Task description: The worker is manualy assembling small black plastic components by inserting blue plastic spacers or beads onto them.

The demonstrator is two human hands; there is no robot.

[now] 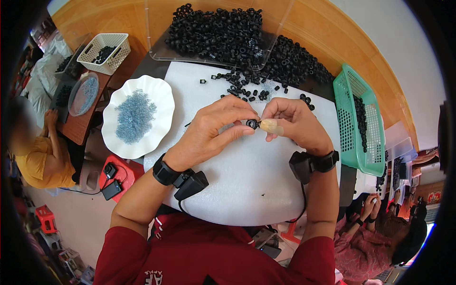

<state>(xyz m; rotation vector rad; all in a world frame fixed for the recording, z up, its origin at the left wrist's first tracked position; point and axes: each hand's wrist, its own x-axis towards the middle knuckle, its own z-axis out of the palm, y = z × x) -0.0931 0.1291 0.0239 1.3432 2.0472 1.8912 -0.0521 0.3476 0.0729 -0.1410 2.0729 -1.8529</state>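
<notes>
Over the white foam sheet (223, 190), my left hand (211, 124) pinches a small black ring-shaped plastic part (251, 124) between thumb and forefinger. Its round opening shows. From the other side my right hand (299, 124) meets the part with thumb and fingers pressed together. A yellowish covering wraps the right thumb. Whatever lies between the right fingertips is too small and hidden to make out. Just beyond both hands, loose black parts (240, 90) are scattered on the foam. Both wrists carry black straps with small devices.
A clear bin (156, 58) of black parts stands at the back, with a spilled heap (299, 59) beside it. At left sits a white scalloped plate (111, 128) of tiny clear-blue pieces. A green basket (358, 164) stands at right. Other people work at both sides.
</notes>
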